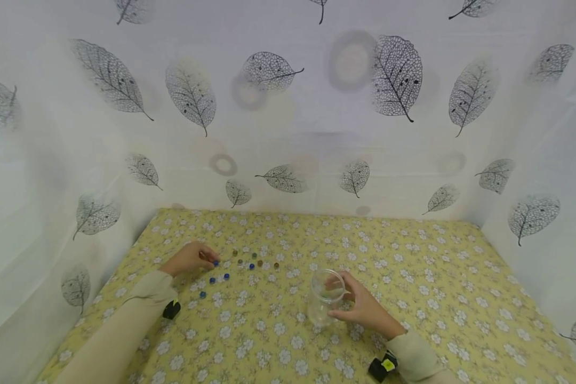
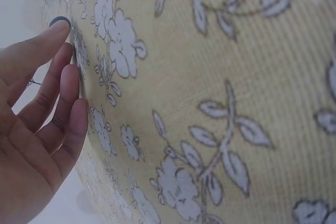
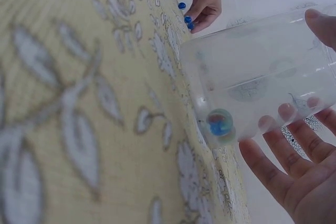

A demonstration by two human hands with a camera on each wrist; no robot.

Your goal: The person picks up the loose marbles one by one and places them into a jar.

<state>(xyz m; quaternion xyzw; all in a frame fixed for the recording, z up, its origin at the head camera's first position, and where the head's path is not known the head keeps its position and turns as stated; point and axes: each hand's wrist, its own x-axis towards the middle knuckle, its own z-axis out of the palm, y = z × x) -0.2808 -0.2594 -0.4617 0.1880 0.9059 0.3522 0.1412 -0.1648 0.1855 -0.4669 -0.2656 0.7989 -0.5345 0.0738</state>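
Observation:
At the left of the table, my left hand [image 1: 195, 257] pinches a blue marble [image 1: 216, 263] between thumb and fingertips, right at the cloth. From the left wrist, the thumb covers part of that marble [image 2: 60, 23]. My right hand [image 1: 360, 305] grips a clear jar [image 1: 322, 312] round its side, thumb and fingers spread about it. The jar stands upright on the cloth with its mouth open. Inside, at its bottom, lies a glass marble [image 3: 219, 123] with blue and reddish colour. More blue marbles [image 1: 226, 276] lie near the left hand.
Beyond the left hand are several loose marbles, among them a blue one [image 1: 252, 266], a brown one [image 1: 276, 265] and a greenish one [image 1: 254, 255]. A yellow flowered cloth [image 1: 413, 256] covers the table. White leaf-print sheeting [image 1: 317, 144] hangs behind and at both sides.

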